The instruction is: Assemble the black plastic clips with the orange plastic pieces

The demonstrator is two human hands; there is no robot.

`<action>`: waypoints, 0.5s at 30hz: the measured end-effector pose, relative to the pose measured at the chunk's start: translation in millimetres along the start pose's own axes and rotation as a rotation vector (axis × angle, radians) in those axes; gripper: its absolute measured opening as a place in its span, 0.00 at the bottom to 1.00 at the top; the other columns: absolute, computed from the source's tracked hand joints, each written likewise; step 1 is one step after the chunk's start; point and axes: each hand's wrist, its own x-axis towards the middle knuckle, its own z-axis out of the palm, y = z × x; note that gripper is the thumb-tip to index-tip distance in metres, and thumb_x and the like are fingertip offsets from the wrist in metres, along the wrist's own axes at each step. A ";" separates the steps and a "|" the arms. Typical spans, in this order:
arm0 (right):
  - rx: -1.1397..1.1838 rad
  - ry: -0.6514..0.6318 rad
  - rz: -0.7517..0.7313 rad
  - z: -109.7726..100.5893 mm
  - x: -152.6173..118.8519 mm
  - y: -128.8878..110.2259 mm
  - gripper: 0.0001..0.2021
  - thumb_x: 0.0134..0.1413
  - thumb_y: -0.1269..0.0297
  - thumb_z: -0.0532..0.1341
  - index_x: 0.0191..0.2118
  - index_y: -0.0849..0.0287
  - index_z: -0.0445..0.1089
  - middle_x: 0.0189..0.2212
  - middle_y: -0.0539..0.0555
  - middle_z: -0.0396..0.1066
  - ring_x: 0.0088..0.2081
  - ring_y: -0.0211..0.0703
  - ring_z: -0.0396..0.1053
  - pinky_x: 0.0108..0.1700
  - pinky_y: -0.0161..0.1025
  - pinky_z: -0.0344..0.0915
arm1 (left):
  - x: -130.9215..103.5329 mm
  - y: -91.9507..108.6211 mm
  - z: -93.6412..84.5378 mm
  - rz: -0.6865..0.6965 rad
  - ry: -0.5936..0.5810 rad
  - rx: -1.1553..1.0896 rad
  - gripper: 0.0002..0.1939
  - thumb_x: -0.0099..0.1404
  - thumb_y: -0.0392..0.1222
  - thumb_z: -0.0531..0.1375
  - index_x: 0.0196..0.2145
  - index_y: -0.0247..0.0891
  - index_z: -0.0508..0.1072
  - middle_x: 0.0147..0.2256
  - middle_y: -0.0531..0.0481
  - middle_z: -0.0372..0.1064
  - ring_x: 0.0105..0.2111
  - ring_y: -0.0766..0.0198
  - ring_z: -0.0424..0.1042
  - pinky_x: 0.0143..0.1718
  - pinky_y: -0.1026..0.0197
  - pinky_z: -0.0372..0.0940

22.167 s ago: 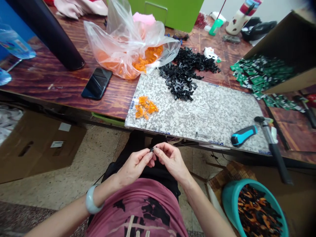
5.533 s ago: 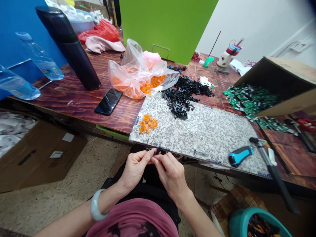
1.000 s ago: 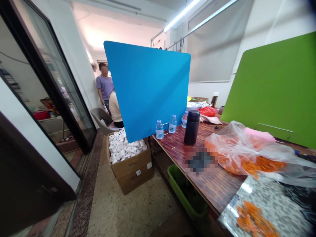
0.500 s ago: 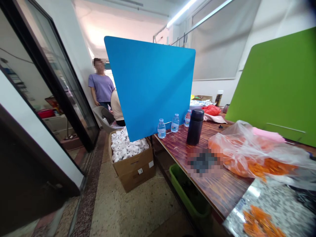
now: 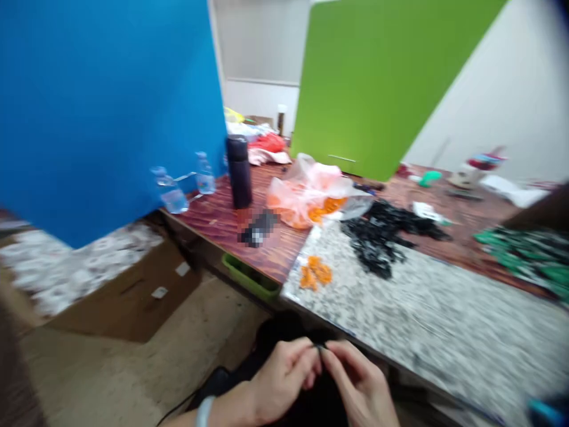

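Low in the view, before the table's front edge, my left hand (image 5: 284, 375) and my right hand (image 5: 361, 379) meet fingertip to fingertip. Both are closed in a pinch on a small black piece (image 5: 319, 346), too small and blurred to name. Beyond them on a speckled grey-white board (image 5: 377, 314) lies a little heap of orange pieces (image 5: 315, 273). A tangled pile of black strips (image 5: 377, 237) is behind it to the right. Orange pieces also fill a clear plastic bag (image 5: 306, 190) farther back.
A dark flask (image 5: 239, 172) and water bottles (image 5: 171, 191) stand on the wooden table (image 5: 275, 255) at left. Blue (image 5: 111, 107) and green panels (image 5: 377, 77) rise behind. A carton (image 5: 133, 302) of white rolls and a green bin (image 5: 251, 279) are below. Green strips (image 5: 524, 255) lie right.
The view has swung right and down, away from the doorway and the standing person. Both my hands, pinching the small black piece, and the black and green piles now show.
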 end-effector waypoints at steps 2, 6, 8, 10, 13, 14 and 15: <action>-0.032 0.010 -0.054 -9.3 12.9 -3.0 0.13 0.56 0.52 0.57 0.37 0.54 0.73 0.29 0.53 0.72 0.29 0.42 0.71 0.30 0.36 0.69 | 6.8 -2.6 -4.6 -0.016 -0.027 -0.007 0.20 0.69 0.52 0.47 0.27 0.36 0.65 0.20 0.56 0.58 0.22 0.68 0.58 0.27 0.65 0.56; -0.179 0.174 -0.181 -35.5 47.6 -10.2 0.11 0.58 0.58 0.57 0.38 0.57 0.72 0.31 0.54 0.72 0.30 0.40 0.69 0.30 0.35 0.65 | 14.7 -6.5 -9.3 -0.038 -0.029 -0.066 0.20 0.69 0.53 0.46 0.26 0.37 0.63 0.22 0.56 0.57 0.24 0.67 0.57 0.28 0.65 0.56; -0.260 0.259 -0.230 -50.4 69.9 -7.1 0.10 0.58 0.60 0.57 0.37 0.58 0.72 0.33 0.55 0.73 0.30 0.41 0.69 0.32 0.36 0.65 | 15.8 -7.7 -10.5 -0.049 -0.029 -0.096 0.20 0.69 0.53 0.45 0.27 0.37 0.63 0.22 0.56 0.57 0.24 0.67 0.57 0.29 0.65 0.57; -0.360 0.324 -0.239 -64.0 92.3 0.2 0.08 0.57 0.64 0.57 0.37 0.59 0.72 0.33 0.55 0.74 0.31 0.41 0.69 0.35 0.37 0.65 | 16.4 -9.0 -12.1 -0.061 -0.029 -0.107 0.20 0.69 0.54 0.46 0.28 0.38 0.63 0.23 0.56 0.57 0.25 0.66 0.57 0.30 0.64 0.57; -0.475 0.343 -0.211 -75.1 118.0 10.8 0.08 0.56 0.67 0.57 0.37 0.60 0.73 0.33 0.56 0.74 0.31 0.43 0.69 0.38 0.39 0.65 | 17.0 -11.6 -14.7 -0.079 -0.040 -0.111 0.18 0.68 0.54 0.48 0.29 0.38 0.64 0.24 0.55 0.57 0.25 0.66 0.57 0.30 0.64 0.57; -0.494 0.325 -0.208 -74.9 123.6 12.6 0.08 0.56 0.68 0.57 0.37 0.60 0.73 0.32 0.56 0.74 0.31 0.43 0.69 0.38 0.39 0.64 | 17.2 -12.4 -15.3 -0.081 -0.044 -0.115 0.18 0.68 0.54 0.48 0.29 0.38 0.64 0.24 0.55 0.57 0.25 0.66 0.57 0.30 0.64 0.57; -0.505 0.296 -0.213 -72.5 127.7 13.4 0.07 0.56 0.68 0.57 0.37 0.60 0.73 0.32 0.56 0.74 0.31 0.43 0.69 0.38 0.39 0.64 | 17.5 -13.0 -15.7 -0.080 -0.045 -0.118 0.19 0.68 0.54 0.48 0.29 0.38 0.64 0.23 0.55 0.57 0.25 0.66 0.57 0.30 0.64 0.57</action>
